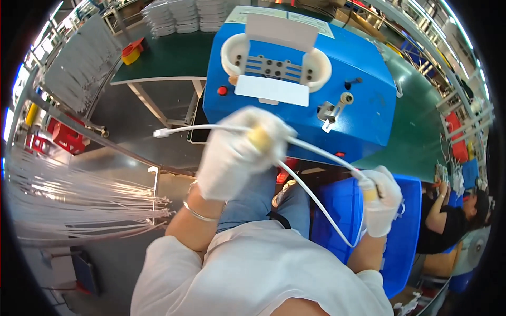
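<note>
Green tabletop (416, 124) shows to the right of the blue machine (363, 68). A blue bin (403, 263) sits on the machine's near side, toward its right. Nearer the wearer than the machine are two white-gloved hands: the left hand (237, 150), blurred, is curled around a white cable (322, 152); the right hand (380, 197), over the bin, pinches it too. Whether this is one length or several, I cannot tell.

The step in hand appears to be handling and straightening the cable between the hands, clear of the machine; the next move probably calls for a steady hold at both points and care with the slack. The long axis runs left to right along the machine's near side, sloping nearer the wearer at the right, with a loop hanging below. Its white connector (159, 133) points left, beyond the machine's left edge.
</note>
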### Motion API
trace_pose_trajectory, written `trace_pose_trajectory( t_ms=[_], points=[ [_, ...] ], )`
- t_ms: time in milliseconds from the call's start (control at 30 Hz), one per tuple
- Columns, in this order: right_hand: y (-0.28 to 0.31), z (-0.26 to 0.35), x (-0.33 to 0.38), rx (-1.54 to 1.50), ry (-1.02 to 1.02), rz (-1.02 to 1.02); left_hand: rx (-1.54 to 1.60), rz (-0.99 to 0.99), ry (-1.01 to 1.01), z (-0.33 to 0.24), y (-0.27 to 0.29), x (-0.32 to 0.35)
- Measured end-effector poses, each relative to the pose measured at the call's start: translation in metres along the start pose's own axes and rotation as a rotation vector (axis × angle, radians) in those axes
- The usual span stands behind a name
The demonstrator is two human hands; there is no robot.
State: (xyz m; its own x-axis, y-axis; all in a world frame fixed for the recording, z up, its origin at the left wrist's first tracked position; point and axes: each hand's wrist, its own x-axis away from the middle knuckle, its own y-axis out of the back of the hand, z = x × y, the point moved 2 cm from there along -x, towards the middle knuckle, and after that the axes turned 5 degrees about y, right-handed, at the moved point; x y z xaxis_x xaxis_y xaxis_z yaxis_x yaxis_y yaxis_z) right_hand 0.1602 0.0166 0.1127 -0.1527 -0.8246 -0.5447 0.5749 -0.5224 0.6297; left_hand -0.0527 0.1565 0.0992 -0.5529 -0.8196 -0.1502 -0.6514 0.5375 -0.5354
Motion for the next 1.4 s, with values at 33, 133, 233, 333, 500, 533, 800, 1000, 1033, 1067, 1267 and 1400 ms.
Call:
trace_pose_trajectory(
  t_ms=[33, 133, 233, 333, 500, 533, 800, 1000, 1033, 1067, 1267, 1400],
  points=[
    [0.008, -0.009, 0.005, 0.006, -0.089, -0.040, -0.046, -0.048, -0.001, -0.006, 0.022, -0.002],
    [0.017, -0.025, 0.014, -0.029, -0.270, -0.108, 0.072, -0.209, -0.076, -0.025, 0.061, -0.005],
    [0.012, -0.032, 0.014, -0.040, -0.291, -0.105, -0.076, -0.327, -0.097, -0.035, 0.059, -0.014],
    [0.011, -0.032, 0.006, -0.013, -0.244, -0.164, -0.237, -0.308, -0.071, -0.047, 0.058, -0.024],
    [0.014, -0.042, 0.002, -0.009, -0.225, -0.217, -0.386, -0.311, -0.147, -0.049, 0.053, -0.040],
    [0.014, -0.044, 0.002, -0.020, -0.240, -0.232, -0.399, -0.364, -0.189, -0.045, 0.052, -0.046],
    [0.023, -0.053, -0.002, 0.053, -0.326, -0.155, -0.519, -0.473, -0.170, -0.035, 0.051, -0.045],
    [0.079, -0.075, -0.048, 0.138, -0.382, -0.284, -0.757, -0.478, -0.457, -0.029, 0.049, -0.045],
    [0.083, -0.082, -0.064, 0.161, -0.270, -0.301, -0.774, -0.481, -0.469, -0.030, 0.050, -0.043],
    [0.088, -0.091, -0.076, 0.196, -0.163, -0.317, -0.784, -0.476, -0.477, -0.026, 0.051, -0.044],
    [0.066, -0.143, -0.126, 0.148, -0.178, -0.041, -0.595, -0.497, -0.434, -0.013, 0.043, -0.014],
    [0.072, -0.131, -0.120, 0.087, -0.154, -0.175, -0.677, -0.529, -0.325, -0.013, 0.050, 0.016]
  ],
)
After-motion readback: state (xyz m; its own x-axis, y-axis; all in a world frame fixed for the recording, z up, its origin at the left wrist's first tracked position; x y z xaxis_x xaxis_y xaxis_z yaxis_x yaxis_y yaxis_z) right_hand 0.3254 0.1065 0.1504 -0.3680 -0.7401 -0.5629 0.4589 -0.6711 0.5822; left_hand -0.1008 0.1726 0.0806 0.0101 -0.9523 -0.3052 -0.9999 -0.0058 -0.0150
